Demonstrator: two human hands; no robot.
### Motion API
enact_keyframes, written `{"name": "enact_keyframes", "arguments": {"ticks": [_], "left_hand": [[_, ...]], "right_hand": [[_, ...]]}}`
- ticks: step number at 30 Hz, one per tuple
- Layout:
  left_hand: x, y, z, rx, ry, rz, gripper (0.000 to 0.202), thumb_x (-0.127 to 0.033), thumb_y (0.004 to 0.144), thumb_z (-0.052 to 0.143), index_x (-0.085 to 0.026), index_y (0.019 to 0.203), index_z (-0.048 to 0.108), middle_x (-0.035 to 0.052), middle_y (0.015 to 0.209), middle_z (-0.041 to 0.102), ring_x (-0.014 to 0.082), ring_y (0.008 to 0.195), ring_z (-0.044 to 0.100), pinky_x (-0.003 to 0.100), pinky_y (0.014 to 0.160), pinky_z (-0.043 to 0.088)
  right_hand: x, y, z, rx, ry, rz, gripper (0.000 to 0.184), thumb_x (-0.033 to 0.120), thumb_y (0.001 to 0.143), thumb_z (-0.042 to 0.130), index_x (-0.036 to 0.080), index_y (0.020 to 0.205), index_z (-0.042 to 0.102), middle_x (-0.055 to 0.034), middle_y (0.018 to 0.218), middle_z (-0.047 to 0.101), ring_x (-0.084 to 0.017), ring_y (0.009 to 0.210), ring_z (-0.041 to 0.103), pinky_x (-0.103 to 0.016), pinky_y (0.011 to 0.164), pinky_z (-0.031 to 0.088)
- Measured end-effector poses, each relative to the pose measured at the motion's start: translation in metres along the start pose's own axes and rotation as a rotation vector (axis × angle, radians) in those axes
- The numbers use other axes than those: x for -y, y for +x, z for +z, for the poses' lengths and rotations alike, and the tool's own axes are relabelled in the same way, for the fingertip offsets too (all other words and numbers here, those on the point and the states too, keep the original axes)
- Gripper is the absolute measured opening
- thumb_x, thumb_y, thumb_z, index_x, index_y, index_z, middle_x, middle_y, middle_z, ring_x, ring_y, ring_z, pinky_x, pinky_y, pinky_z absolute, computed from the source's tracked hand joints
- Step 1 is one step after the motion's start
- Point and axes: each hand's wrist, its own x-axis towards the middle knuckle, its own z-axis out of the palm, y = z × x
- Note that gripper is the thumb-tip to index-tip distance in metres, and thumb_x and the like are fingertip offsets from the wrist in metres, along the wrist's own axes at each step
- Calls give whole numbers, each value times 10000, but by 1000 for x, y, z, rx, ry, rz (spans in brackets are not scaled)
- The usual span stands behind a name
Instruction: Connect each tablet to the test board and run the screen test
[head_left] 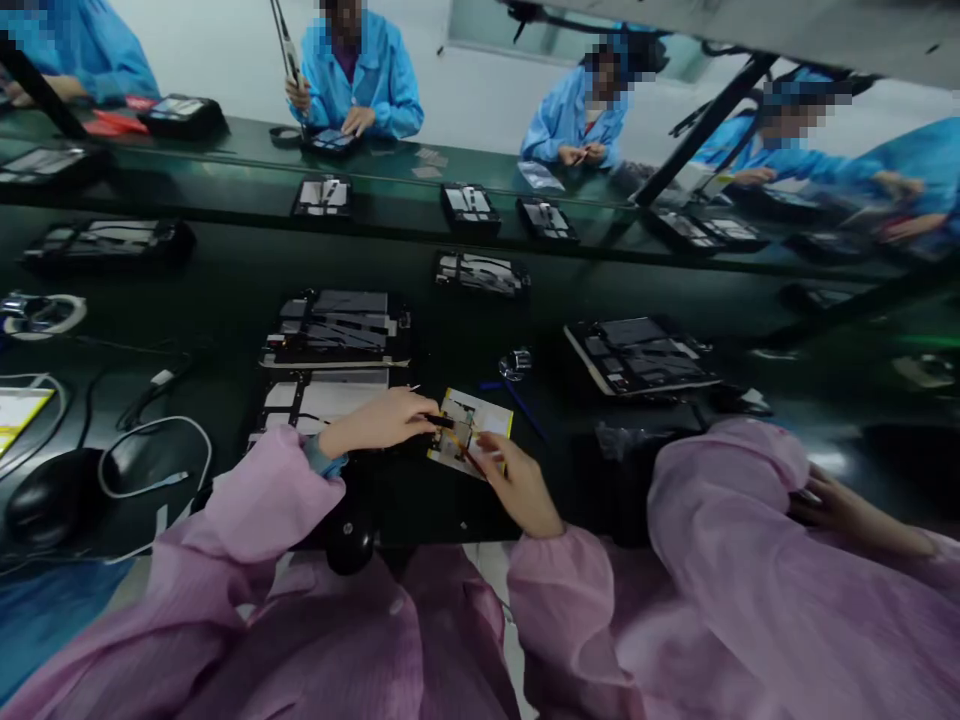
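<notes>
My left hand (382, 420) reaches in from the left in a pink sleeve, its fingers pinched on a small dark strip at the edge of a white and yellow sheet (472, 428). My right hand (517, 485) holds that sheet from below, fingers closed on its near edge together with a thin reddish tool. The sheet lies tilted over the dark bench (420, 500). Just left of it lies an opened device (322, 400) with a pale inside, and a second opened device (337, 330) sits behind that.
Another opened device (637, 355) lies to the right, and a person in a pink sleeve (735, 520) works beside me. A mouse (52, 495) and white cables (157, 450) sit at the left. Several trays line the far belt, where people in blue coats sit.
</notes>
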Motion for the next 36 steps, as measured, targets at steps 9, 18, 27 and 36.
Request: {"name": "enact_keyframes", "arguments": {"ticks": [9,18,27,36], "left_hand": [[4,-14,-26,-94,-406,-190,253,-428,873,471,-201,922,572,-17,746,587,127,643,550,246,644,444],[32,-8,-20,-238,-296,-359,384,-417,907,386,-190,1147,583,-6,689,580,137,584,551,249,595,441],[17,-62,-25,-364,-118,-385,513,-454,895,442,-260,1370,427,49,1300,567,218,1166,550,333,981,437],[45,-179,21,-659,248,-805,489,-480,880,422,-201,1275,492,134,1322,530,305,1269,448,465,1048,362]], "right_hand": [[6,-19,28,199,-76,-21,452,191,868,458,248,1317,439,-4,795,637,-172,733,638,-305,736,534],[6,15,-23,206,-228,-137,358,276,911,417,292,1252,525,-45,1046,664,-202,959,645,-370,855,538],[54,45,25,195,-385,-478,434,62,850,419,223,1230,551,-90,1216,586,-215,1134,563,-387,979,502],[25,49,70,117,-742,-669,495,57,841,499,256,1293,539,-139,1287,560,-260,1028,642,-388,821,577]]}}
